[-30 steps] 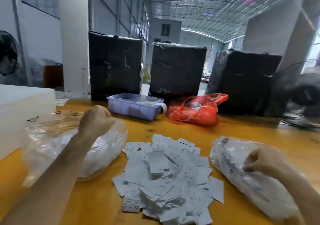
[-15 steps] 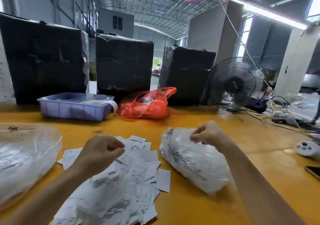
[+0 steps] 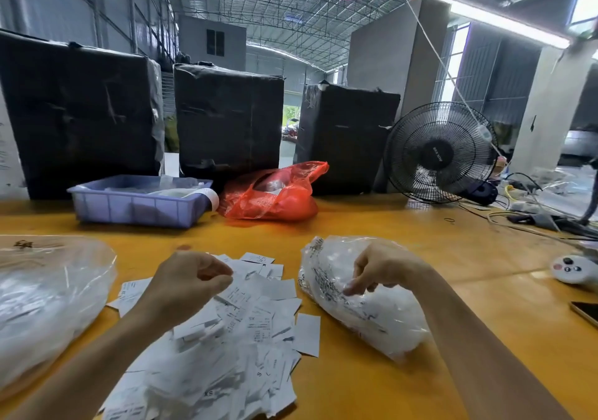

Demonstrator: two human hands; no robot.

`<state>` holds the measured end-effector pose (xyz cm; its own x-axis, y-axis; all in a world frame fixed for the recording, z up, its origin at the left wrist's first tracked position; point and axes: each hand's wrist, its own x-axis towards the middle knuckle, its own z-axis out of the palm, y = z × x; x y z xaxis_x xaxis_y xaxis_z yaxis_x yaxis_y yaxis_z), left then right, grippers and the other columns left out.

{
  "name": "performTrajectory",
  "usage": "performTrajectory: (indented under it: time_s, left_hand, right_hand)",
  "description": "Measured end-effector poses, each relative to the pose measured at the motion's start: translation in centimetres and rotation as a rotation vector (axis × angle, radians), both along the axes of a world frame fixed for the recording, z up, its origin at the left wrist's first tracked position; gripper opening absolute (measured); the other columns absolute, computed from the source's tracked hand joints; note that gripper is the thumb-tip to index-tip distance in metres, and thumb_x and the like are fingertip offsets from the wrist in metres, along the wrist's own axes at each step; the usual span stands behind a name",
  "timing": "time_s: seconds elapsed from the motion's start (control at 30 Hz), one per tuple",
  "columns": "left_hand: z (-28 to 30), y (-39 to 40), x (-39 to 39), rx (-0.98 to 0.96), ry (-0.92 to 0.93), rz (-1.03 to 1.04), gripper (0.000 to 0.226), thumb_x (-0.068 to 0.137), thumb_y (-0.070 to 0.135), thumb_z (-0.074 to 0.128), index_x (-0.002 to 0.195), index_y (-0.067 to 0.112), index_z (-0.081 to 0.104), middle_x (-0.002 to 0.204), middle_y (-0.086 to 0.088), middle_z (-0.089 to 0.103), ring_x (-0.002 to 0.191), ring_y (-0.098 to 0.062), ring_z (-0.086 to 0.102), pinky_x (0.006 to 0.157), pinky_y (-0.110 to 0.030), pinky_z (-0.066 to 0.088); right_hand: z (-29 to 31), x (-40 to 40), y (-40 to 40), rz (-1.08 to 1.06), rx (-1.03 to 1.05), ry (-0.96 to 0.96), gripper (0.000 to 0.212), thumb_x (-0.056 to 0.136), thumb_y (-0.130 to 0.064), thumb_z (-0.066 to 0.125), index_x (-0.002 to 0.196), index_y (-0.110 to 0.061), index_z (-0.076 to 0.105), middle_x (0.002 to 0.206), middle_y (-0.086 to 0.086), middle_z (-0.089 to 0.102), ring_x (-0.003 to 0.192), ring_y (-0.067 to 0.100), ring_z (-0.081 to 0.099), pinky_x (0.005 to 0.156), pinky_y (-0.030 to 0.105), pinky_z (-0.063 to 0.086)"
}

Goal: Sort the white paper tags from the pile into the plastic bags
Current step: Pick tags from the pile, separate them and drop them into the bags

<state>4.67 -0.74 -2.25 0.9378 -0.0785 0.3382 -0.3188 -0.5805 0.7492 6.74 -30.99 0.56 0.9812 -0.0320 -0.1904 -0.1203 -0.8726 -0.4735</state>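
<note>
A pile of white paper tags (image 3: 246,319) lies on the yellow table (image 3: 372,225) in front of me. My left hand (image 3: 191,285) hovers over the pile's far part, fingers curled into a fist with the thumb against the forefinger; no tag shows in it. A clear plastic bag (image 3: 385,322) holding tags lies right of the pile. My right hand (image 3: 380,267) is over it, fingers hanging loosely bent, tips touching the plastic. A second, bulkier clear bag (image 3: 48,303) lies at the left.
A lilac plastic tray (image 3: 136,207) and a red plastic bag (image 3: 275,196) sit at the back, before three black-wrapped boxes (image 3: 226,122). A black fan (image 3: 440,152) and cables (image 3: 530,215) are at the right, with a white controller (image 3: 572,269) and a phone (image 3: 587,313).
My view has swung to the right. My left hand came off the left bag and now hangs over the pile. My right hand's fingers have loosened downward onto the right bag.
</note>
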Motion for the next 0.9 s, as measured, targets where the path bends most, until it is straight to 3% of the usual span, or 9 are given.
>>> performTrajectory:
  time_s: [0.13,0.23,0.33,0.4,0.5,0.63,0.73,0.83,0.9]
  left_hand:
    - [0.2,-0.1,-0.1,-0.014,-0.007,-0.016,0.008,0.08,0.011,0.073,0.081,0.019,0.073,0.083,0.007,0.073,0.082,0.002,0.064,0.066,-0.008,0.044]
    - [0.5,-0.4,-0.3,-0.132,0.001,-0.064,0.008,0.079,0.025,0.074,0.086,0.023,0.073,0.082,0.01,0.073,0.077,0.004,0.066,0.065,-0.008,0.046]
    - [1.2,-0.7,-0.8,-0.317,0.077,-0.214,0.046,0.066,0.061,0.071,0.099,0.03,0.067,0.094,0.01,0.074,0.088,0.0,0.068,0.076,-0.018,0.052]
    - [1.6,-0.8,-1.2,-0.291,0.1,-0.313,0.062,0.059,0.069,0.073,0.108,0.033,0.062,0.102,0.013,0.072,0.096,0.001,0.066,0.076,-0.016,0.052]
    - [1.8,-0.8,-1.5,-0.184,0.155,-0.372,0.056,0.06,0.043,0.083,0.11,0.029,0.063,0.101,0.007,0.073,0.093,-0.005,0.068,0.072,-0.019,0.056]
    - [1.3,-0.6,-1.5,-0.128,0.209,-0.307,0.016,0.072,0.007,0.079,0.085,0.013,0.073,0.071,-0.005,0.073,0.062,-0.009,0.066,0.059,-0.017,0.052]
    - [1.1,0.0,-0.9,-0.132,0.226,-0.17,0.014,0.069,0.004,0.081,0.079,0.008,0.073,0.059,-0.003,0.069,0.048,-0.005,0.059,0.047,-0.012,0.043]
    - [1.2,1.3,-0.1,-0.175,0.191,-0.019,0.01,0.068,0.009,0.083,0.069,0.01,0.073,0.056,-0.002,0.068,0.043,-0.004,0.052,0.042,-0.012,0.039]
    - [1.2,2.1,0.1,-0.231,0.177,0.03,0.012,0.069,0.015,0.082,0.065,0.01,0.072,0.056,-0.003,0.069,0.04,-0.002,0.049,0.041,-0.012,0.038]
  right_hand:
    - [1.3,-0.6,0.0,0.012,0.26,-0.081,0.014,0.085,-0.026,0.069,0.075,-0.017,0.072,0.081,-0.001,0.075,0.071,0.009,0.064,0.062,0.022,0.042]
    - [3.2,-1.6,0.8,0.142,0.558,-0.114,0.016,0.076,-0.029,0.073,0.083,-0.014,0.075,0.088,0.004,0.075,0.076,0.01,0.065,0.068,0.025,0.045]
    - [3.7,-2.5,3.9,0.363,0.665,-0.008,0.025,0.067,-0.036,0.076,0.085,-0.018,0.077,0.088,0.003,0.074,0.076,0.008,0.065,0.065,0.021,0.047]
    - [2.6,-2.8,6.6,0.431,0.628,0.009,0.019,0.072,-0.036,0.075,0.082,-0.02,0.076,0.085,0.0,0.074,0.074,0.006,0.064,0.065,0.022,0.045]
    - [0.6,-2.8,10.0,0.427,0.608,-0.068,0.009,0.079,-0.028,0.073,0.075,-0.02,0.074,0.071,-0.004,0.071,0.064,0.003,0.061,0.062,0.022,0.042]
    - [-0.9,-2.6,11.5,0.365,0.701,-0.177,0.016,0.081,-0.024,0.072,0.078,-0.008,0.073,0.064,0.0,0.069,0.055,0.007,0.06,0.052,0.018,0.043]
    - [-1.7,-2.2,11.3,0.314,0.643,-0.242,0.015,0.089,-0.017,0.065,0.084,-0.004,0.069,0.072,0.005,0.071,0.058,0.011,0.065,0.052,0.018,0.05]
    - [-2.8,-1.8,10.9,0.27,0.324,-0.351,0.017,0.092,-0.013,0.059,0.088,0.001,0.068,0.083,0.016,0.071,0.069,0.023,0.069,0.06,0.029,0.056]
    - [-3.8,-1.6,11.3,0.281,0.106,-0.329,0.03,0.092,-0.021,0.061,0.079,0.006,0.065,0.077,0.019,0.069,0.065,0.029,0.064,0.058,0.034,0.051]
